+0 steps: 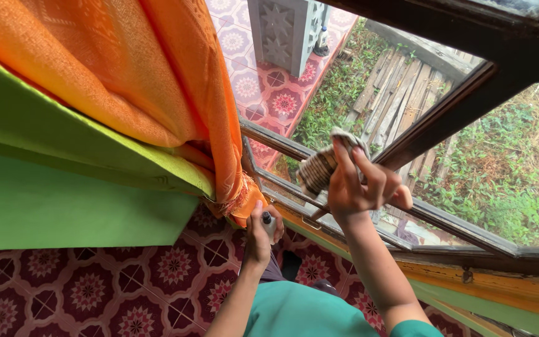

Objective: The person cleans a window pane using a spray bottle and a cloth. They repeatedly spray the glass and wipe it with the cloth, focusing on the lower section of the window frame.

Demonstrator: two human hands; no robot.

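My right hand is raised against the window glass and presses a crumpled striped cloth onto the pane, fingers spread over it. My left hand hangs low beside my body, closed around a small bottle with a dark cap, just below the hem of the orange curtain. The dark wooden window frame runs diagonally past my right hand.
A green wall fills the left side. Patterned red floor tiles lie below. Outside the glass are a tiled porch, a grey pillar, wooden planks and weeds. A yellow and green sill runs lower right.
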